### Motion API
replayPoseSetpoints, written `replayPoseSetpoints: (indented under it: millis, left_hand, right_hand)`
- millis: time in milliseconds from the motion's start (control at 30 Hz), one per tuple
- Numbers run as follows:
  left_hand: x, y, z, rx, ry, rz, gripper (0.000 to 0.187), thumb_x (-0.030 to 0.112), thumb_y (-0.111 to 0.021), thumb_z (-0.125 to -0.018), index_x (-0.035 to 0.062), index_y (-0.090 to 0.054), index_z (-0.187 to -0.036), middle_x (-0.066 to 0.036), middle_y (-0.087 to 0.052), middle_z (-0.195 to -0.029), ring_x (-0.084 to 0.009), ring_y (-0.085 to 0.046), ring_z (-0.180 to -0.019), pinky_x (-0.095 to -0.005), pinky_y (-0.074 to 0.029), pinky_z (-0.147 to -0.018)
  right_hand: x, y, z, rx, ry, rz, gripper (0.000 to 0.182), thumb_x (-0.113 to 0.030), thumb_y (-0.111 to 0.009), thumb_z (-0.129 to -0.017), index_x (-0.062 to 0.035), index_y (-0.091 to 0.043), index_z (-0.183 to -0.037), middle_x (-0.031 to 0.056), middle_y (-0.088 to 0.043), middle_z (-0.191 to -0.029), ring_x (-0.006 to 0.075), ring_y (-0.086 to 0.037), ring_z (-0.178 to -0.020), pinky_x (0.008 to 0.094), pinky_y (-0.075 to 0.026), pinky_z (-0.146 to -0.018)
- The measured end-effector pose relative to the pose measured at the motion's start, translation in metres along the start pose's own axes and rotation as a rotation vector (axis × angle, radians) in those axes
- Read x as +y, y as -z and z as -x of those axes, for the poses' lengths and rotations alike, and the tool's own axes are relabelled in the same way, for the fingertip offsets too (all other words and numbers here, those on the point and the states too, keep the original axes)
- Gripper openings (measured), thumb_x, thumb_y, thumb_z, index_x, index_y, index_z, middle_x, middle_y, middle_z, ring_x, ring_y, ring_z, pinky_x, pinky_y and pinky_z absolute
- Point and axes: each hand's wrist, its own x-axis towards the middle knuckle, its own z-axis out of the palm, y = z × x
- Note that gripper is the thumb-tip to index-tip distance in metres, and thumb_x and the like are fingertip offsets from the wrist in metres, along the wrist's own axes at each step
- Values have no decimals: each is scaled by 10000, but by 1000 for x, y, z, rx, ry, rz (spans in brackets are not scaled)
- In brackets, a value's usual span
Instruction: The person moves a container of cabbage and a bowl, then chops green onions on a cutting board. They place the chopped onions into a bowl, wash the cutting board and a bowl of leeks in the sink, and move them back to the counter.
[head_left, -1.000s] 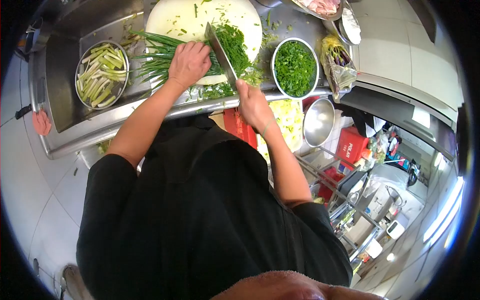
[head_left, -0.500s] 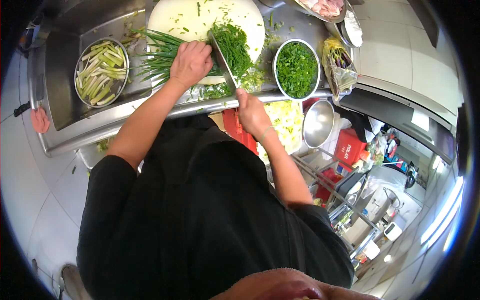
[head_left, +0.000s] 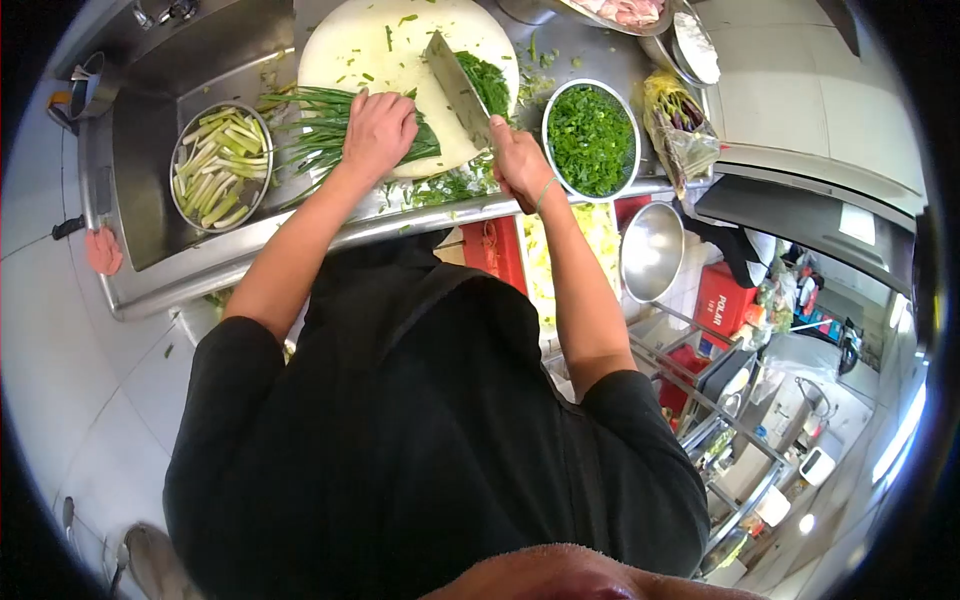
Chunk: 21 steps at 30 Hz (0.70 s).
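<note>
My left hand [head_left: 380, 132] presses down on a bunch of green onions [head_left: 325, 122], its fingers curled over the stalks. The cut ends of the bunch point right across the round white cutting board [head_left: 335, 45]. My right hand [head_left: 520, 162] grips the handle of a cleaver [head_left: 459, 88], whose broad blade stands on the board, apart from the bunch. Chopped green onion [head_left: 486, 82] is heaped on the blade's right side, partly hidden by it. Right of the board, a round bowl [head_left: 634, 165] is filled with chopped greens [head_left: 590, 140].
A bowl of pale stalk pieces [head_left: 222, 165] sits in the steel sink [head_left: 140, 190] at left. Beyond the filled bowl lies a plastic bag of vegetables [head_left: 680, 120]. A tray of raw meat [head_left: 625, 10] is at the back right. Below the counter edge is an empty metal bowl [head_left: 652, 252].
The cleaver has moved right, away from my left hand, carrying the chopped green onion across the board with it. My left hand stays on the bunch.
</note>
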Motion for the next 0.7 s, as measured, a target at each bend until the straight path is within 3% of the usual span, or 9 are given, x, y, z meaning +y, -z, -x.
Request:
replayPoseSetpoints:
  millis: [100, 167, 200, 233, 367, 467, 700]
  left_hand:
    - [5, 19, -7, -80, 93, 34, 126, 182, -614, -940, 82, -651, -1008, -101, -666, -978, -320, -634, -1019, -610, -371, -1117]
    - [1, 24, -10, -62, 92, 37, 128, 179, -616, -937, 82, -643, -1015, -103, -666, -979, -321, -635, -1014, -613, -381, -1107]
    - [-3, 25, -10, -53, 93, 38, 129, 178, -617, -935, 82, -639, -1019, -104, -665, -979, -322, -635, -1012, -615, -386, -1102]
    - [-6, 21, -8, -40, 60, 19, 126, 165, -618, -924, 81, -632, -1017, -111, -650, -962, -325, -631, -973, -562, -422, -1057]
    - [-7, 13, -1, -44, -11, -58, 133, 151, -636, -881, 84, -634, -996, -98, -621, -943, -303, -619, -948, -486, -446, -941]
    - [-2, 9, 3, -54, -49, -152, 155, 168, -658, -843, 104, -642, -984, -74, -608, -930, -269, -613, -940, -447, -438, -879]
    - [-3, 7, 6, -117, -35, -163, 165, 200, -680, -817, 136, -651, -966, -33, -612, -920, -223, -609, -944, -414, -418, -860]
  right_hand:
    - [-6, -3, 31, -35, 9, -69, 796, -589, -292, -1070, 66, -631, -771, 162, -584, -549, 297, -614, -477, 443, -529, -581]
    - [-6, -17, 51, 35, 20, -102, 788, -581, -293, -1073, 63, -622, -760, 141, -558, -516, 286, -590, -441, 433, -522, -563]
    - [-4, -24, 55, -11, -23, -130, 750, -545, -306, -1080, 75, -631, -809, 247, -629, -634, 393, -664, -608, 473, -539, -697]
    - [2, -32, 55, 24, 22, -79, 716, -517, -313, -1084, 81, -646, -873, 303, -649, -758, 454, -660, -761, 496, -521, -786]
    - [-21, -36, 87, 71, 64, 41, 629, -459, -324, -1090, 67, -668, -1092, 388, -636, -1087, 567, -551, -1119, 554, -433, -990]
    - [-27, -41, 92, 36, 28, 113, 615, -462, -327, -1091, 48, -660, -1174, 372, -646, -1099, 555, -565, -1127, 561, -439, -979]
    - [-20, -56, 98, 102, 56, 205, 579, -453, -320, -1088, 8, -660, -1172, 360, -650, -1090, 536, -583, -1104, 585, -441, -975]
